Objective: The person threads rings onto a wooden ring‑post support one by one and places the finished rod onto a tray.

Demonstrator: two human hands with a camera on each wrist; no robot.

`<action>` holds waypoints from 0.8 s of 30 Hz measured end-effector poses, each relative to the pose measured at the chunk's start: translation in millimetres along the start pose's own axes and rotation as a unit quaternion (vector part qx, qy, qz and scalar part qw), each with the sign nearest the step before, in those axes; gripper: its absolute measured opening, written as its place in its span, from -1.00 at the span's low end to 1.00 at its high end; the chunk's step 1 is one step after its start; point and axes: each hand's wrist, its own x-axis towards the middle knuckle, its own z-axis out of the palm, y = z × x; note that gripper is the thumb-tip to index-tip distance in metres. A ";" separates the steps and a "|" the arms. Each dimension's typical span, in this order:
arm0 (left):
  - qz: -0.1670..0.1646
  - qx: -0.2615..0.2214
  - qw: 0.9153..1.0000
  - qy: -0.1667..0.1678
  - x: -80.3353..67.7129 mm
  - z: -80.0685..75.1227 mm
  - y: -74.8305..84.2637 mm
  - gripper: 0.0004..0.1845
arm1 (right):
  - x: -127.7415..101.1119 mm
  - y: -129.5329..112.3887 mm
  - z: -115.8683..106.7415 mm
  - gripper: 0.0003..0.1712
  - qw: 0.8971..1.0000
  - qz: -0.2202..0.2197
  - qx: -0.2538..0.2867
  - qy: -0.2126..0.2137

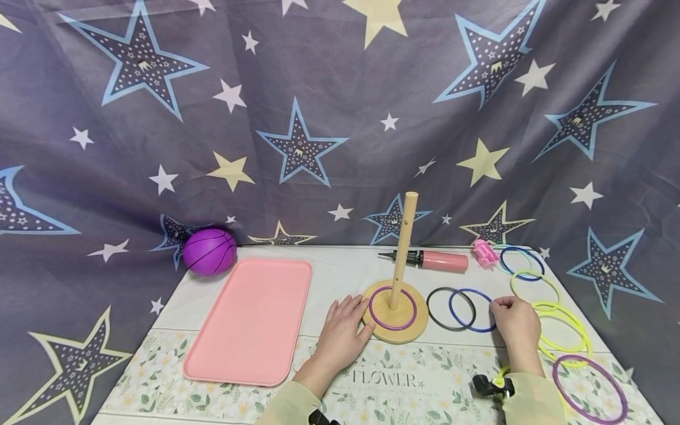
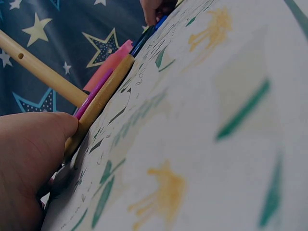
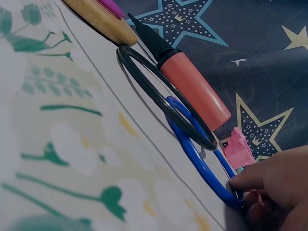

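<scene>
While the left hand [image 1: 342, 327] rests on the rim of the stand [image 1: 401, 337], fingers fairly straight, light steady pressure should keep the peg [image 1: 405, 248] upright. The purple ring [image 1: 393, 329] lies around the peg's foot. Beside the stand, the black ring [image 1: 428, 308] and blue ring [image 3: 202, 169] overlap, so lift the blue ring slowly, lest the black ring drag. The right hand [image 1: 515, 324] pinches the blue ring's right edge between its fingers.

blue ring [image 3: 201, 169], tan base [image 1: 405, 315]

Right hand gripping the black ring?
No: the right hand pinches a blue ring, while the black ring lies clear of its fingers.
</scene>
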 end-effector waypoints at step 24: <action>0.002 0.006 1.000 0.000 0.1 1.2 -0.9 -0.40 | 2.1 -3.3 -7.5 -0.61 0.992 0.048 0.083 0.077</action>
